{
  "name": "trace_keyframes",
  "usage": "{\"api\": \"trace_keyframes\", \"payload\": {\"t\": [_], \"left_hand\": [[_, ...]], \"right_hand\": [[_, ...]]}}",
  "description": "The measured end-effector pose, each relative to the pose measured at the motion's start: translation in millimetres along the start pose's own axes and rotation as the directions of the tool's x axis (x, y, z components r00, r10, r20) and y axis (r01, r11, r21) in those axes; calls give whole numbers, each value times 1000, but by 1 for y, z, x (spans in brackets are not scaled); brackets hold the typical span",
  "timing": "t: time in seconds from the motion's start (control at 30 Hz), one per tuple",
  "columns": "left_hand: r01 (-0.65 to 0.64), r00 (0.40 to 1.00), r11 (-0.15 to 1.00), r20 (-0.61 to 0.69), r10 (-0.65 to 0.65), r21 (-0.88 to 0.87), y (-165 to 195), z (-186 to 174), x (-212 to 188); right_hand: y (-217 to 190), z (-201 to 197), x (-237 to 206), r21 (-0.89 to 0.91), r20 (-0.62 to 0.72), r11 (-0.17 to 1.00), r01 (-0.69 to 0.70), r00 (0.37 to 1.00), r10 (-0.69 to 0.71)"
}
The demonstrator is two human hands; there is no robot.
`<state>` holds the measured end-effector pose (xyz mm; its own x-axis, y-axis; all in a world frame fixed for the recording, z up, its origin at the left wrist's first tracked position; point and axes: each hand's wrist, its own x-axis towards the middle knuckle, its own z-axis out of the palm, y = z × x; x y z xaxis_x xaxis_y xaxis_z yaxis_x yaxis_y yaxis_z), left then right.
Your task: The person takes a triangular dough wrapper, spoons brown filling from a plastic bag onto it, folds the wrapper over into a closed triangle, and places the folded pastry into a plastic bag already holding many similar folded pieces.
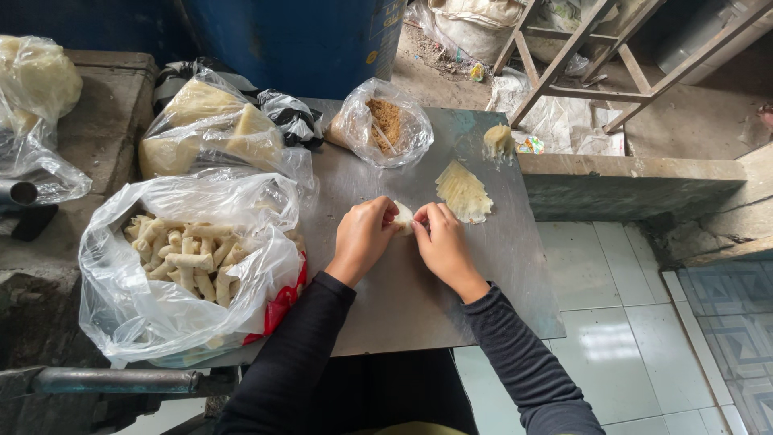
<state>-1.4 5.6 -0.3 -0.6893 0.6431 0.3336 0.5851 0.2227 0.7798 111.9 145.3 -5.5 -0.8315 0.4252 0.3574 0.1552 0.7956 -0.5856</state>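
Note:
My left hand (364, 234) and my right hand (440, 238) meet over the middle of a grey metal tabletop (419, 298). Both pinch one small pale wrapper piece (403, 217) between their fingertips. Just beyond my right hand lies a stack of thin pale wrapper sheets (464, 192), cut to a wedge shape. A small yellowish lump (498, 141) sits at the far edge of the tabletop. Black sleeves cover both of my forearms.
At left a clear plastic bag (185, 258) holds several finished pale rolls. Behind it lies a bag of folded pale sheets (211, 129). A small bag of brown filling (383, 125) sits at the back. A blue barrel (306, 40) and a metal frame (612, 56) stand beyond; tiled floor at right.

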Motion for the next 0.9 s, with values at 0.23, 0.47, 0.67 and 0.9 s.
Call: {"api": "trace_keyframes", "payload": {"t": [0.23,0.47,0.67,0.9], "left_hand": [[-46,999,999,31,45,30,1,-6,1],[-152,979,988,145,146,28,-1,-16,2],[-144,979,987,154,133,67,-3,-13,2],[-173,978,981,137,160,87,-8,-9,2]], "right_hand": [[-16,1,-2,167,11,985,52,998,-54],[-13,0,-4,179,21,980,84,996,-89],[-4,1,-1,164,18,986,1,1000,-4],[2,0,-1,28,3,999,47,999,-47]]}}
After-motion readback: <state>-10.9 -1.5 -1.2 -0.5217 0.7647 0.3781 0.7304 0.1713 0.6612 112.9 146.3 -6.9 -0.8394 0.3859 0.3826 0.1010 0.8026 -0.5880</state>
